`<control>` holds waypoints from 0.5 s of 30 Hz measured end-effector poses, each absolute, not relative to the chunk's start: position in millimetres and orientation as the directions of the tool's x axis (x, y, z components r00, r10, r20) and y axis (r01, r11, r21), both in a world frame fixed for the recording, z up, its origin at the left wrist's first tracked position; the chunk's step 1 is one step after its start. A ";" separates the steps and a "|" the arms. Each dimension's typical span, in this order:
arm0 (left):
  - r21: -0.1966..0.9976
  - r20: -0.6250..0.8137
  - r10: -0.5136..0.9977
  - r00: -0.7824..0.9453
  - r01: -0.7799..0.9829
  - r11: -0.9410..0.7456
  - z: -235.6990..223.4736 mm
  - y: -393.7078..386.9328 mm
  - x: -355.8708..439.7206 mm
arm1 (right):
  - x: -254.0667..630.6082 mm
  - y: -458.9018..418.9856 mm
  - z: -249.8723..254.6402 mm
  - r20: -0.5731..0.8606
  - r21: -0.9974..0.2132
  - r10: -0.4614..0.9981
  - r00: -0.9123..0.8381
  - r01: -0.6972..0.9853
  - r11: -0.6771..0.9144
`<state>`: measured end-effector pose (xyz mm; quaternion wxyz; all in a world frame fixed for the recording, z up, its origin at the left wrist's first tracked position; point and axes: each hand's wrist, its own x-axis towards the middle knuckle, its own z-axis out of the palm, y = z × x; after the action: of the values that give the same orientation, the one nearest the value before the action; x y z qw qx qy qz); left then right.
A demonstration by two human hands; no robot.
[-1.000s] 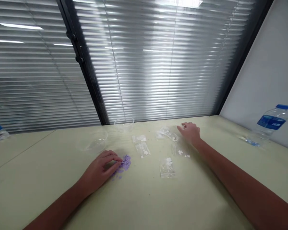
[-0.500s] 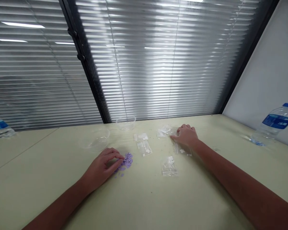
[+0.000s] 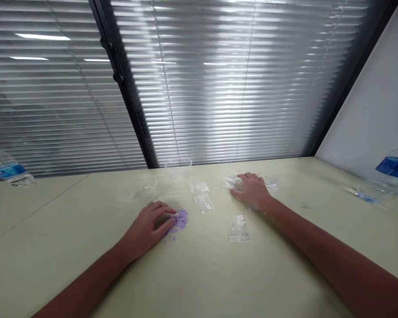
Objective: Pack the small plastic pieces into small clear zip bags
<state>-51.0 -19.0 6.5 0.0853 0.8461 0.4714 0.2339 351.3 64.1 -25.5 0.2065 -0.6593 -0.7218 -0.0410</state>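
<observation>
My left hand (image 3: 147,230) lies curled on the purple flakes (image 3: 182,219), fingers closed or gripping I cannot tell; my right hand (image 3: 251,191), fingers open, presses a clear plastic bag (image 3: 230,182).

Loose pale purple flakes (image 3: 181,219) lie in a low, uneven heap on the counter (image 3: 199,282), with a few strays at the lower edge. The left hand (image 3: 146,229) covers the heap's near side, fingertips on it. A clear plastic bag (image 3: 230,182) holding white pieces lies flat, touching the right hand (image 3: 251,191). A second clear bag (image 3: 270,183) lies just beyond that hand, its contents indistinct.
</observation>
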 end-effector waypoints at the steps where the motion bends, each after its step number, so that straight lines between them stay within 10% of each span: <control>1: 0.362 0.318 0.836 0.447 0.758 -0.543 6.9 -19.4 -50.7 | 355.2 65.5 -28.7 0.347 -0.205 0.937 -0.031 0.973 0.108; 15: 0.364 0.357 0.826 0.436 0.749 -0.553 6.9 -19.5 -51.6 | 371.5 73.0 -39.4 0.425 -0.255 0.905 -0.002 0.959 0.121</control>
<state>-51.6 -19.5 6.9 0.0757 0.8441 0.4666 0.2531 371.5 73.0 -39.4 0.2504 -0.6606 -0.7057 -0.0539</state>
